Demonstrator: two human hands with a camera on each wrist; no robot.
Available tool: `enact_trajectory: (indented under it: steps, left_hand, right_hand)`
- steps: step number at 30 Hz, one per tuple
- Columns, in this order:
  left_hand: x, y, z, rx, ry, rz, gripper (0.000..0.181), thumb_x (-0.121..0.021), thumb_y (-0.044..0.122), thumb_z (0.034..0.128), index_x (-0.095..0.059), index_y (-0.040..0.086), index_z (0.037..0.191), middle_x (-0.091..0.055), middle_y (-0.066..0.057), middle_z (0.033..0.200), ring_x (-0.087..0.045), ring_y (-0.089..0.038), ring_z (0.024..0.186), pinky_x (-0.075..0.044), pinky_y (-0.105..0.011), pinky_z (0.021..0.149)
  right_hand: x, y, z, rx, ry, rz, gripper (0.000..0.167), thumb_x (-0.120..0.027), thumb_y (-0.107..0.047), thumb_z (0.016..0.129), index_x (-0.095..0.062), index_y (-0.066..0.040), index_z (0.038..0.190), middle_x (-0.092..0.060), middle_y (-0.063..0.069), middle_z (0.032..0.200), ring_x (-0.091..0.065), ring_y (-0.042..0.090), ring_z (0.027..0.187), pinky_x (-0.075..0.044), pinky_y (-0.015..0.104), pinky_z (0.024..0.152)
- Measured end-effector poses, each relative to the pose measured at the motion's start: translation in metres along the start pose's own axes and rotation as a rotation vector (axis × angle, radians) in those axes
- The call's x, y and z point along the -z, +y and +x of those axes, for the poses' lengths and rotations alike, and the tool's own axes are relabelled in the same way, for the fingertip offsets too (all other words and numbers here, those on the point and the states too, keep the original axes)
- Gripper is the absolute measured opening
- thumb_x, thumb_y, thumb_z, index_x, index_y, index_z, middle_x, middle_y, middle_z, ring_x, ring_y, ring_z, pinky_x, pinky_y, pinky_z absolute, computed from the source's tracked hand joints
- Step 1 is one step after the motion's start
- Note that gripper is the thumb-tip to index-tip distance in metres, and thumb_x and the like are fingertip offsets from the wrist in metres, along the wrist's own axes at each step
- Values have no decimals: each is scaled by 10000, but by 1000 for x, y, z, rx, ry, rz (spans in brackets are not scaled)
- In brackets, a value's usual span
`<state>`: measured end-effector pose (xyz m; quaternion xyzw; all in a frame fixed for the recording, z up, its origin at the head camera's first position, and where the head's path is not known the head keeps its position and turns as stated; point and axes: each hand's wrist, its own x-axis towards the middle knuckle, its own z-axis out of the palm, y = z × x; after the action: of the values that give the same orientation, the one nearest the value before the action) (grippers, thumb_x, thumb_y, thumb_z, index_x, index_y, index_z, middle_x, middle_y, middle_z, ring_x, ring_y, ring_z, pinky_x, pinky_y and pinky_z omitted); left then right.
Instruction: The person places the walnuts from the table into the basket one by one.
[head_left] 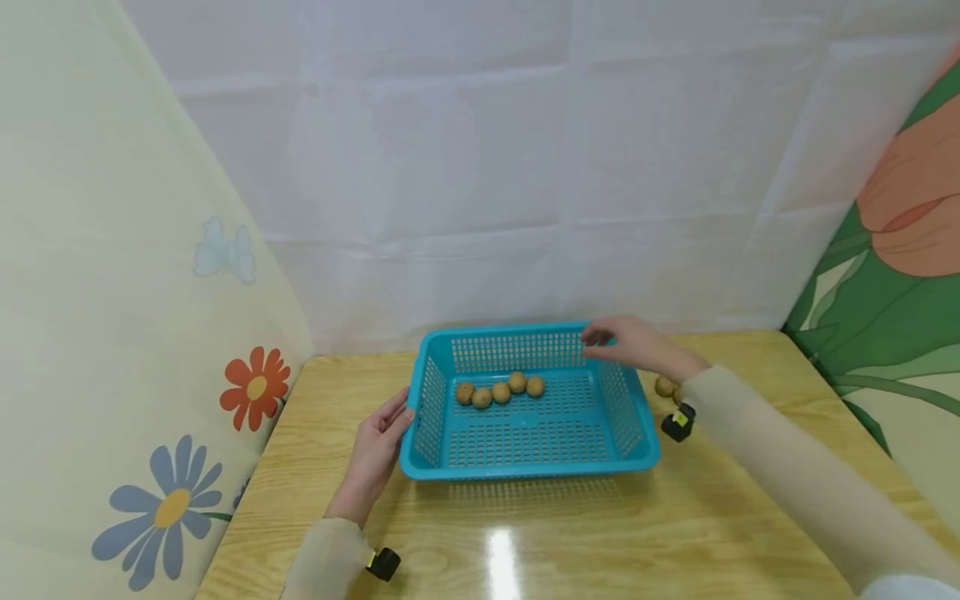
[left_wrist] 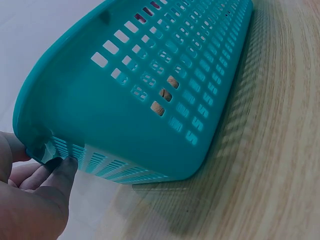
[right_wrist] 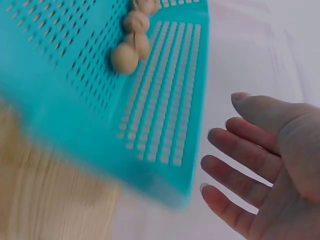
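Holding the left rim of a blue slotted basket (head_left: 525, 473) with the left hand (head_left: 375, 450), pinched between thumb and fingers, probably to keep something so light from sliding. Set near the far edge of the wooden counter (head_left: 450, 542), roughly midway between its left and right edges, long side along the far edge; hard to tell whether quite flat or slightly tipped. Inside, toward the left and the far wall, lying in a wavy row of five: round tan nuts (head_left: 501, 392), walnuts by the look, presumably kept from rolling off by the basket's walls. Near the basket's far right corner, hovering with the right hand (head_left: 637, 343), fingers loosely bent and spread apart, gripping nothing, just off the rim in the right wrist view. Outside, on the side toward the counter's right edge, partly hidden by the right sleeve (head_left: 787, 467): at least two more nuts (head_left: 663, 386). Underneath everything, pale yellow with wavy grain, glossy enough for a white glare (head_left: 502, 562) toward the near edge. Beyond the far edge, hung with a creased white cloth (head_left: 465, 167). Past the left edge, closed in by a pale panel (head_left: 75, 292) with red and blue flowers; past the right edge, by a leafy green mural (head_left: 922, 317) with orange petals.
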<state>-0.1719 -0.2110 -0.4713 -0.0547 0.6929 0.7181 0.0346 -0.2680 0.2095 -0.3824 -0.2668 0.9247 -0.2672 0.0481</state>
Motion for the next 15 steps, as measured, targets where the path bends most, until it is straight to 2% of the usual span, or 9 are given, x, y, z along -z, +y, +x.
enact_trajectory:
  steps: [4, 7, 15]
  left_hand:
    - [0, 1, -1, 7, -4, -13, 523, -542, 100, 1091, -398, 8, 1586, -469, -217, 1575, -616, -25, 1213, -548, -207, 969]
    - [-1, 1, -2, 12, -4, -20, 519, -539, 97, 1093, -402, 13, 1586, -468, -210, 1577, -625, 21, 1170, -546, -202, 970]
    - [-2, 4, -4, 16, -8, -17, 512, -526, 98, 1098, -403, 26, 1589, -472, -211, 1576, -630, 23, 1159, -550, -211, 968]
  right_hand:
    - [15, 20, -26, -24, 60, 9, 313, -696, -195, 1015, -695, 18, 1244, -745, 134, 1133, -679, 323, 1050, -550, 566, 932]
    - [24, 36, -47, -82, 78, 15, 325, -674, -207, 1033, -682, 21, 1265, -726, 161, 1169, -655, 353, 1086, -534, 594, 945]
    - [32, 87, -87, -207, 96, 3, 373, -645, -247, 1054, -665, 55, 1272, -692, 247, 1190, -632, 433, 1098, -550, 596, 881]
